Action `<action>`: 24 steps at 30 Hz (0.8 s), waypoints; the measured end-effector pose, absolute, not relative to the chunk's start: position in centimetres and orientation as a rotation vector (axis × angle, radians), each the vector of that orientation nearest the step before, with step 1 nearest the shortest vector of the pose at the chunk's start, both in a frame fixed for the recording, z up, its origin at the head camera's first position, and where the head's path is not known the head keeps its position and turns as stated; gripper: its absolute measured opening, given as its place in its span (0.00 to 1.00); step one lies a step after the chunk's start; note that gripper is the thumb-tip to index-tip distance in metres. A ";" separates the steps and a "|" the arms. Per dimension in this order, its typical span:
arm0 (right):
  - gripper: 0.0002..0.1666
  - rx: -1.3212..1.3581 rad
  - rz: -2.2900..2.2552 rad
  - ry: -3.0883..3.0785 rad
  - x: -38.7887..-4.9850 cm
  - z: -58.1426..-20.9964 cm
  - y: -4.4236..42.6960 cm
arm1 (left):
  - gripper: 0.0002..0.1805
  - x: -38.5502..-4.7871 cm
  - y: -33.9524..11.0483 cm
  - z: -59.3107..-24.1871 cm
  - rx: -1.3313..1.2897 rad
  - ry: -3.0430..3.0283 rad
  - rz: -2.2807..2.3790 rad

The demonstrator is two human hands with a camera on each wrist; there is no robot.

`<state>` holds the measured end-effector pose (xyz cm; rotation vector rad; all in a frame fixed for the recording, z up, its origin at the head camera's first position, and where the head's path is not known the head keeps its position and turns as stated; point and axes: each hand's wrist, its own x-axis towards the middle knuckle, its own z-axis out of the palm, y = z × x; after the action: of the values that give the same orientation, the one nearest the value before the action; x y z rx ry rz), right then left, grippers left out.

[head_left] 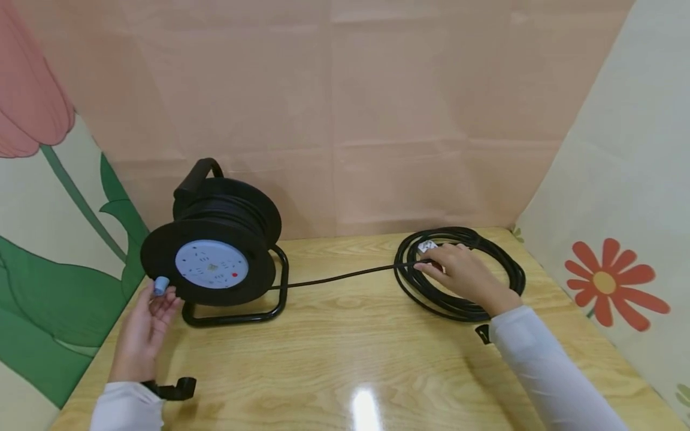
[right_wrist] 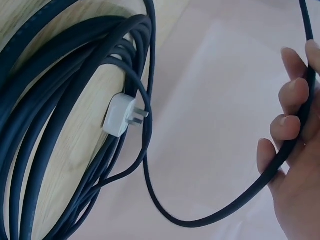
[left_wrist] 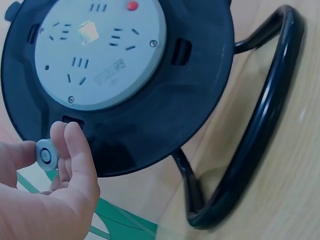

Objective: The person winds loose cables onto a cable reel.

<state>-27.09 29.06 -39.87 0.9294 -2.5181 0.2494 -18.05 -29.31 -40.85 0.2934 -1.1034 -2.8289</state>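
In the head view, a black plastic cable reel [head_left: 162, 248] with a pale round socket panel [head_left: 202, 266] stands at left on the wood-grain desk [head_left: 323, 359]; I'd guess it's heavy, best lifted by its top handle [head_left: 193, 181]. In the left wrist view, the left hand [left_wrist: 55, 205] has fingers pinching a small grey-blue knob [left_wrist: 46, 155], probably smooth. In the right wrist view, the right hand [right_wrist: 300, 175] has fingers curled round black cable [right_wrist: 190, 223], likely bendy yet springy, right of a white plug [right_wrist: 118, 116].
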 end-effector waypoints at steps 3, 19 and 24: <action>0.11 0.900 0.230 -2.510 -27.0 -39.8 29.1 | 0.12 -18.0 -29.3 -40.3 0.306 -1.226 -2.732; 0.14 0.770 0.168 -2.475 -26.8 -39.0 28.3 | 0.21 -18.7 -27.5 -38.1 0.347 -1.270 -2.444; 0.16 0.777 0.149 -2.426 -26.9 -39.2 28.4 | 0.18 -19.2 -26.6 -37.0 0.408 -1.299 -2.311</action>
<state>-26.90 28.38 -39.19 0.7771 -2.4255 0.1494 -19.16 -26.59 -37.04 0.4075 -1.2993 -2.3108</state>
